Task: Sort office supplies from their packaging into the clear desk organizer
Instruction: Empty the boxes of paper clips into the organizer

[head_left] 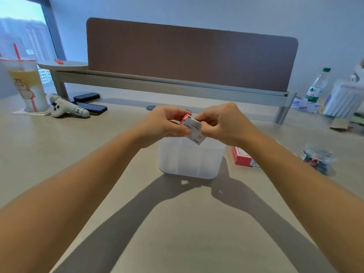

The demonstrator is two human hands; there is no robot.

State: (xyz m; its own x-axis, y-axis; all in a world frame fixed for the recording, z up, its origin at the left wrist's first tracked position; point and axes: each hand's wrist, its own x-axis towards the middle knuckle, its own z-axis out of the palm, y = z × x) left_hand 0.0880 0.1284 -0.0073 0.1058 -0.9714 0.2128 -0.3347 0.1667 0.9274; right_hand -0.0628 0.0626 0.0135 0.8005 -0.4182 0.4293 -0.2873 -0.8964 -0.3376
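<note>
Pale walls and a window at the left stand behind a beige bench (59, 154) with a brown divider (191, 54) along its far edge. Both arms reach forward over the middle of the bench. The left hand (163, 123) and right hand (220, 123) meet above a clear organizer (189, 160), which stands on the bench just below them, its inner partitions faintly visible through the frosted walls. Between the hands is a small white-and-red box (192, 129), tilted, with a flap at its top raised. The left grip is clamped on the box's left end, fingers curled over the red edge and thumb below; the right grip pinches the box's right side near the flap, fingers folded in. The box hangs over the organizer's far rim, not resting on it. Just right of the organizer, partly hidden by the right forearm, lies a red box (241, 156) flat on the bench. Farther right sits a small clear jar (318, 159) of coloured clips. At the far left stand a cup (27, 85) with a red straw, a plush toy (67, 107) and two dark phones (92, 109). At the far right stands a water bottle (317, 85) beside a white container.
</note>
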